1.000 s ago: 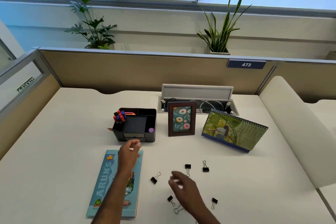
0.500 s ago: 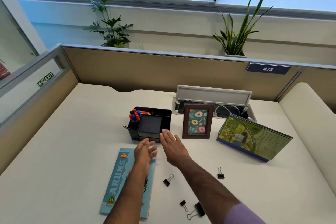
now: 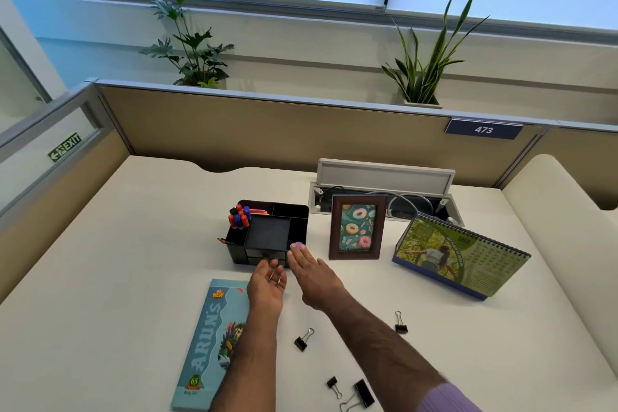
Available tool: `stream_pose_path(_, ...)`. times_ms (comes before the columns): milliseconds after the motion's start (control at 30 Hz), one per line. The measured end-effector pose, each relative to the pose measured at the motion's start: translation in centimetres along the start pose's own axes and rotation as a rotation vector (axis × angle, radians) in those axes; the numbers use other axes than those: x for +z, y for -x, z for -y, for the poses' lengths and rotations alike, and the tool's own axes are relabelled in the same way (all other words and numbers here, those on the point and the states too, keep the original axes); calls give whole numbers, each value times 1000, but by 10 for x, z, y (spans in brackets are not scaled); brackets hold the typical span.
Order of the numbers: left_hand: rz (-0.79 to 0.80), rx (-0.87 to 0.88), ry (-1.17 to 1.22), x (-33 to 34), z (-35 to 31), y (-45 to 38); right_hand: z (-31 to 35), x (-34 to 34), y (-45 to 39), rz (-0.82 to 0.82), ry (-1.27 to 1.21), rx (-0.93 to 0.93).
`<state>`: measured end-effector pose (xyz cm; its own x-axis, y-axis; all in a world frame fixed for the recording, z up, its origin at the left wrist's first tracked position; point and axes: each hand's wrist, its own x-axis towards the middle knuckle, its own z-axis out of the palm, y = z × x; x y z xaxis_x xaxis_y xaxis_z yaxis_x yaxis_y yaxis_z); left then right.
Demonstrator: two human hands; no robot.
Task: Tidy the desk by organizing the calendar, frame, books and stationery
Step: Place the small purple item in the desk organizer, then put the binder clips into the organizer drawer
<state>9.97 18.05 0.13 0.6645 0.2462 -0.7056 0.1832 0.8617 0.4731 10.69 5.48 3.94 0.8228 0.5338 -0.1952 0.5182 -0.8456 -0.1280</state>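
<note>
Left hand (image 3: 267, 288) palm-up, fingers relaxed, cradling a small metal clip (image 3: 272, 276), just before the black plastic desk organizer (image 3: 267, 232). Right hand (image 3: 314, 274) flat, fingers extended, fingertips at organizer's front edge.

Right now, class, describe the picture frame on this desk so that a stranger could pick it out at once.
Start at the open cable tray along the back of the desk. Just in front of it stands the picture frame, upright, between the black organizer and the tilted calendar. It alone has a dark brown wooden border around a teal doughnut picture.
</note>
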Motion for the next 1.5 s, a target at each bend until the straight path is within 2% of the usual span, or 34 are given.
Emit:
stream_pose_path(133,32,-27,-30,-2,2,-5,0,-3,-1,17,-17,-9)
stream_pose_path(533,-22,41,-215,-24,-1,12,1,-11,1,37,-35,-24)
stream_pose_path(1167,2,47,-272,-46,-2,29,0,-3,2,23,-76,-16)
stream_pose_path(1367,9,59,-323,-55,-6,34,-9,6,9,-98,-147,-65)
stream_pose_path(1500,-2,84,-379,-69,-9,49,-14,31,40,-191,-218,-15)
